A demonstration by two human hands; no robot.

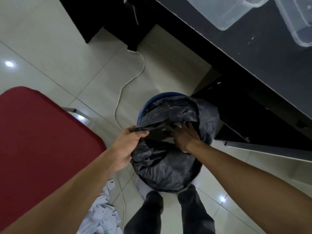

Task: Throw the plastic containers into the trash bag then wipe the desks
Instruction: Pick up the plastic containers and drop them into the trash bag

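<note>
A black trash bag (162,164) lines a round blue bin (152,102) on the floor beside the dark desk (263,68). My left hand (128,146) pinches the bag's rim at its left edge. Inside the bag's mouth, my right hand (184,135) lies with fingers spread flat against the plastic. Two clear plastic containers sit on the desk at the top right, one (226,12) near the edge and another (297,22) partly cut off by the frame.
A red chair seat (42,141) fills the left side. A white cable (128,81) snakes across the tiled floor. Crumpled white cloth (103,215) lies by my feet. Dark desk supports (249,119) stand right of the bin.
</note>
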